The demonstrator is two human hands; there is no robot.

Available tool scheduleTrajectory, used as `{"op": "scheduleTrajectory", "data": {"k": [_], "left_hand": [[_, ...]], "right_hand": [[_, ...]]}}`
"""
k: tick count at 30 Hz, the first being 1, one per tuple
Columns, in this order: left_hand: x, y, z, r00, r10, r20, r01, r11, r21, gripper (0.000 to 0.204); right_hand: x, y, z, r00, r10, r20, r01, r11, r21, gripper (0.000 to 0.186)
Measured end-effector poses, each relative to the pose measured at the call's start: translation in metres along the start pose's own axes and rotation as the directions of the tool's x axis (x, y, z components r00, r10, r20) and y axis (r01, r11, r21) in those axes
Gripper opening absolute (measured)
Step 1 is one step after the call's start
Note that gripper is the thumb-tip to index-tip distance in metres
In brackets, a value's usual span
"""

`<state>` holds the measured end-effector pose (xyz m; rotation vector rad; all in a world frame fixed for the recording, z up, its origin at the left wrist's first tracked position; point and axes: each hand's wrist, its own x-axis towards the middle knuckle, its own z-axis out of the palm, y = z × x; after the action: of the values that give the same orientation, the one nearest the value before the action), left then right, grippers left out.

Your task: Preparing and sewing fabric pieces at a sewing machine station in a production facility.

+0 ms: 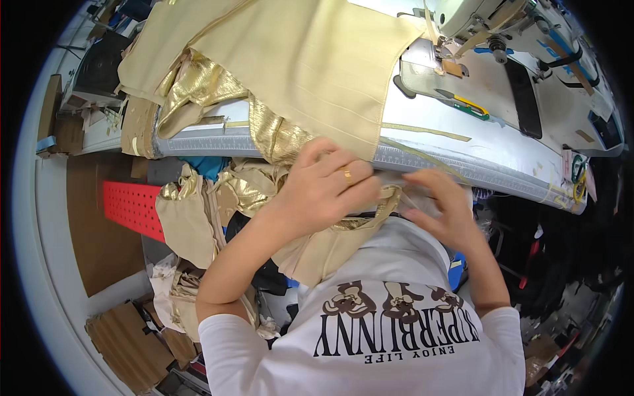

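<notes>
At the table's front edge, my left hand [333, 185], wearing a gold ring, has its fingers curled against cream and gold fabric [337, 86]; what they grip is hidden. My right hand [441, 214] is raised just right of it, thumb and index finger apart, slightly blurred, beside a folded gold-edged piece [340, 247] lying on my lap. The large cream piece with a crinkled metallic gold side spreads over the table [489, 165] and reaches down to my left hand.
A white sewing machine [475, 23] stands at top right, with a yellow cutter [462, 102], black phone [522, 99] and scissors [578, 173]. More cream-gold pieces [185, 224] hang at left beside a red perforated panel [129, 204]. Cardboard [129, 346] lies at lower left.
</notes>
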<state>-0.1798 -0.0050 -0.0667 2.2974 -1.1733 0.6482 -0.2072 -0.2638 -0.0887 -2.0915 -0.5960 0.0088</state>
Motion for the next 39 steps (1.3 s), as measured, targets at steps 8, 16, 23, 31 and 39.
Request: {"op": "scheduleTrajectory", "data": {"k": [8, 16, 23, 31, 39], "left_hand": [[-0.022, 0.049, 0.023, 0.949, -0.297, -0.101, 0.269, 0.936, -0.226, 0.018], [-0.013, 0.074, 0.063, 0.622, -0.618, 0.481, 0.748, 0.287, -0.598, 0.017], [0.0, 0.065, 0.078, 0.611, -0.671, 0.419, 0.667, 0.152, -0.729, 0.014], [-0.014, 0.059, 0.065, 0.515, -0.616, 0.596, 0.503, -0.346, -0.792, 0.013], [-0.011, 0.055, 0.048, 0.45, -0.724, 0.523, 0.422, -0.343, -0.839, 0.013]], "right_hand": [[0.006, 0.015, 0.021, 0.771, 0.586, 0.251, -0.632, 0.653, 0.418, 0.011], [-0.003, 0.016, 0.011, 0.855, 0.511, 0.092, -0.411, 0.557, 0.722, 0.014], [-0.001, 0.025, 0.003, 0.821, 0.553, 0.14, -0.477, 0.53, 0.701, 0.013], [0.0, 0.024, 0.006, 0.882, 0.46, 0.097, -0.404, 0.637, 0.656, 0.013], [0.001, 0.017, -0.002, 0.885, 0.462, 0.061, -0.441, 0.79, 0.425, 0.014]]}}
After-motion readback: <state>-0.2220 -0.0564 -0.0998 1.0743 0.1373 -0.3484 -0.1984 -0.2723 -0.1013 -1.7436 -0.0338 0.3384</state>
